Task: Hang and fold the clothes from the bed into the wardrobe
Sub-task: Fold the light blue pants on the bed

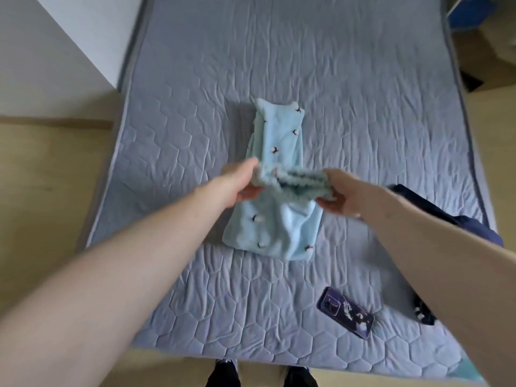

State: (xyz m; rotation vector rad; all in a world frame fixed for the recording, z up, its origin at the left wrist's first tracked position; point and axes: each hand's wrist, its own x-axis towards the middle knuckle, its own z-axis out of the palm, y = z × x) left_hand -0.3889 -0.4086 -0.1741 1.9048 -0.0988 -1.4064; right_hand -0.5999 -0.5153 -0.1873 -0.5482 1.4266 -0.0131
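A light blue fleece garment (279,135) with small dark-and-white motifs lies lengthwise in the middle of the grey quilted mattress (363,121). Its near end is lifted off the bed and doubled over, the ribbed edge stretched between both hands. My left hand (243,182) pinches the left end of that edge. At the right end, my right hand (340,195) grips the same edge. A lower flap of the garment hangs down onto the mattress beneath the hands. A dark navy garment (458,222) lies at the right edge of the bed, partly hidden by my right forearm.
A phone (346,311) in a purple patterned case lies on the near right of the mattress. A small dark item (423,312) sits beside my right forearm. A white wall or panel (55,46) stands at the left. Wooden floor surrounds the bed, and my dark shoes (223,374) show at its foot.
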